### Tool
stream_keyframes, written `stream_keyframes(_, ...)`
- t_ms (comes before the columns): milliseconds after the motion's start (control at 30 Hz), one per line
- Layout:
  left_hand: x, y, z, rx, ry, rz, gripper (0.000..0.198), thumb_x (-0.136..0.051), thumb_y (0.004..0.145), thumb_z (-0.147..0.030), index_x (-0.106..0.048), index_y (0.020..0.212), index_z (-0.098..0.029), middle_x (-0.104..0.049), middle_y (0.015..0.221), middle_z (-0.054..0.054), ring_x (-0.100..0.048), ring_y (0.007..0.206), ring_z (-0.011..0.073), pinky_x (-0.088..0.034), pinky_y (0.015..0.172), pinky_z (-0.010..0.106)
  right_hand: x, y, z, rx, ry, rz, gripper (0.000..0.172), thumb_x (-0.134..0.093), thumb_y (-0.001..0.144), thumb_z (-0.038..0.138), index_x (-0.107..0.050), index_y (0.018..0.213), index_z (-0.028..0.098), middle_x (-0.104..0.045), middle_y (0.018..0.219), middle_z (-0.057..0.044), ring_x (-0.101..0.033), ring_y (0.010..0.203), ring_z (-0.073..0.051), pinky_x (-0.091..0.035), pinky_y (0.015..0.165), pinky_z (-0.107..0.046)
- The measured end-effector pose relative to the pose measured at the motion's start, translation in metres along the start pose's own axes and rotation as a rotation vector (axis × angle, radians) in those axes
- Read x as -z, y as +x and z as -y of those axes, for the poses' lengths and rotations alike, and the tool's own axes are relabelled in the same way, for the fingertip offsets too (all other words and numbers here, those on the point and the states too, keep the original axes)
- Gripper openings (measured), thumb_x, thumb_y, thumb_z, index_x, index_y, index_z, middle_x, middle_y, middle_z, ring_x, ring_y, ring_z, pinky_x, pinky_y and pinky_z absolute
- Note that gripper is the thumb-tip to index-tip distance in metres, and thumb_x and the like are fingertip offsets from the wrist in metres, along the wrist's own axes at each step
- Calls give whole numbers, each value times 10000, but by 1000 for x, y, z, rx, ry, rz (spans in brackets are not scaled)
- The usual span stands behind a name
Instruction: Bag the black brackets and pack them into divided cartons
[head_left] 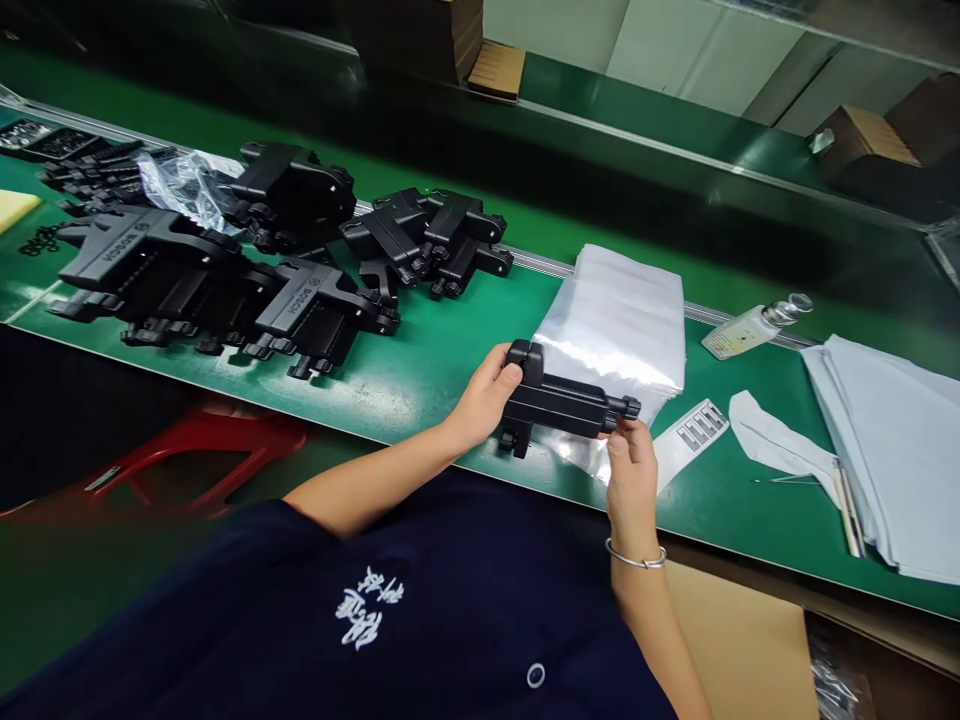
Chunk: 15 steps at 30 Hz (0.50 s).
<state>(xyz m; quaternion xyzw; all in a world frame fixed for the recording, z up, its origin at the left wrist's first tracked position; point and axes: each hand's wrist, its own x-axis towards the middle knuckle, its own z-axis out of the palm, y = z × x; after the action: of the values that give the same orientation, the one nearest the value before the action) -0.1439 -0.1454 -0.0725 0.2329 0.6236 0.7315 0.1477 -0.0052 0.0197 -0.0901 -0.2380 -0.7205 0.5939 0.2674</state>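
Note:
Both my hands hold a black plastic bracket (559, 405) above the front of the green bench. My left hand (484, 400) grips its left end, thumb on top. At the right end, the fingers of my right hand (632, 455) close round a small black knob (624, 407). Behind the bracket lies a stack of clear plastic bags (626, 315). A sheet of black-and-white labels (694, 437) is just right of my right hand. Similar black brackets (307, 300), some marked BOSCH, are piled to the left.
A pump bottle (754, 328) stands at the back right. Near it are a crumpled white cloth (776, 435), thin sticks (850, 508) and white sheets (892, 450). Crumpled clear plastic (187, 188) lies among the left-hand parts. A red stool (202, 450) and a cardboard box (739, 640) are below the bench.

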Motion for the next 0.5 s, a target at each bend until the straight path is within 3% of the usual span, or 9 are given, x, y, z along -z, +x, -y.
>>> stream_keyframes(67, 3, 0, 2, 10, -27, 4, 567, -503, 855, -671, -571, 1133, -182, -616, 1060, 69, -563, 984, 210, -436, 870, 314, -2, 1, 2, 7, -36, -19, 334, -645, 805, 493, -630, 944, 191, -642, 861, -25, -579, 816, -182, -449, 773, -319)
stream_keyframes(133, 4, 1, 5, 3, -71, -7, 597, -586, 790, -687, -597, 1112, -185, -631, 1034, 60, -571, 966, 205, -446, 865, 303, -4, 2, 4, 6, -95, -16, 326, -606, 837, 505, -636, 829, 180, -631, 777, -21, -569, 760, -178, -445, 725, -308)
stream_keyframes(233, 4, 7, 7, 153, -272, -127, 540, -666, 741, -658, -635, 992, -181, -659, 908, 31, -605, 865, 184, -476, 786, 277, -10, -3, 11, 64, -157, 71, 399, -455, 933, 494, -664, 799, 181, -618, 738, -28, -576, 749, -184, -453, 721, -322)
stream_keyframes(333, 6, 19, 8, 428, -539, -325, 438, -648, 794, -592, -638, 894, -165, -671, 770, 17, -631, 726, 165, -497, 675, 260, -19, -14, 16, 268, -236, 172, 385, -375, 982, 418, -699, 1018, 213, -634, 832, -35, -599, 821, -184, -448, 899, -405)
stream_keyframes(400, 8, 26, 6, 536, -653, -421, 403, -606, 841, -556, -640, 899, -159, -685, 749, 22, -644, 685, 162, -510, 645, 260, -26, -22, 18, 444, -347, 275, 317, -434, 971, 376, -690, 1111, 253, -646, 886, -31, -612, 867, -182, -365, 1035, -474)
stream_keyframes(500, 10, 29, 5, 596, -694, -427, 428, -545, 875, -569, -641, 932, -156, -706, 771, 40, -668, 712, 186, -534, 663, 287, -31, -31, 21, 596, -443, 373, 266, -523, 939, 320, -680, 1154, 315, -666, 938, -19, -623, 914, -185, -265, 1113, -529)
